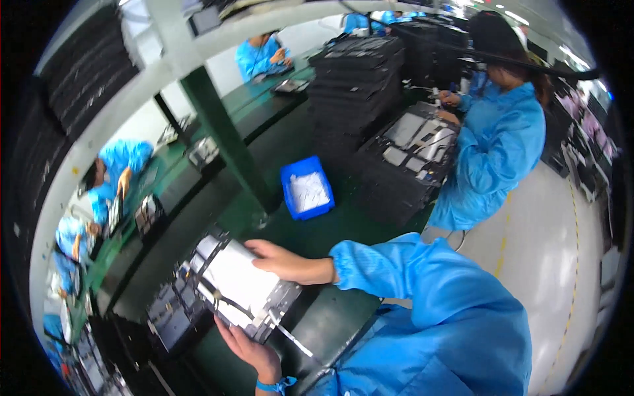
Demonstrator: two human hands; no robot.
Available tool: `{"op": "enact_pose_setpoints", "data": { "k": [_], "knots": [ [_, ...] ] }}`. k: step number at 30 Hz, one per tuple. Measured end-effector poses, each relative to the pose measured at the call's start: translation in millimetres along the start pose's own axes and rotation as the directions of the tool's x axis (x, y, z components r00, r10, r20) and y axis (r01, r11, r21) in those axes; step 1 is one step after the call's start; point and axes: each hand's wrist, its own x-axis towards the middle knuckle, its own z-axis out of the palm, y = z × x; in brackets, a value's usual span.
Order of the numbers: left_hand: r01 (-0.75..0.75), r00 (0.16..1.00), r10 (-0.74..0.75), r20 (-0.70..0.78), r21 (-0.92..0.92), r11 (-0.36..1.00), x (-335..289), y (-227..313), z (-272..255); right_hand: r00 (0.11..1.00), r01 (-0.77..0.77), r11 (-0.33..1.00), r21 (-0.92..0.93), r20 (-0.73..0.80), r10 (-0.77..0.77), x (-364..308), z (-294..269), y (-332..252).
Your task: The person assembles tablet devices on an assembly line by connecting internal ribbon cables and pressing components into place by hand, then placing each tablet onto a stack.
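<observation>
Two bare hands hold a flat device (241, 277) over a dark green bench (350, 231), left of centre and low in the view. The device lies at a slant: a broad white panel fills most of its face, with black and grey parts around the edges. A thin white strip (292, 338) runs from its near corner toward the wearer.

The right hand (284, 261), coming out of a shiny blue sleeve (376, 264), grips the device's far right edge, fingers over the rim of the panel. The left hand (254, 353), with a blue wristband (277, 384), touches the near edge, its fingers stretched along it; how firmly it closes cannot be told.

Just left of the device is a dark tray (173, 313) of grey parts. Beyond the hands, a blue bin (314, 212) holds small white pieces (309, 190). To the bin's left a green post (221, 125) rises from the bench; behind the bin stands a tall black stack (356, 92).

At right, a co-worker (505, 145) in blue reaches toward a second device (419, 138) on another dark pile. More people in blue sit along the left side. A pale floor (528, 237) with yellow lines stretches away at right.
</observation>
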Motion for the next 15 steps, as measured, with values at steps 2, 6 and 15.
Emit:
{"op": "enact_pose_setpoints", "data": {
  "k": [2, 6, 15],
  "knots": [
    [-0.021, 1.000, 0.021, 0.001, 0.221, 0.975, -11, -10, -11, 1.000, 0.008, 0.997, -0.078, 0.023, -0.006, -25, -11, 19],
    [-0.062, 0.982, -0.041, 0.182, 0.526, 0.849, -26, -11, -6, 0.989, -0.087, 0.993, -0.078, -0.129, 0.077, -66, -17, 26],
    [-0.179, 0.934, -0.211, 0.289, 0.887, 0.426, -46, 4, -13, 1.000, -0.022, 0.747, -0.664, -0.013, 0.018, -101, -34, 29]
  ]
}}
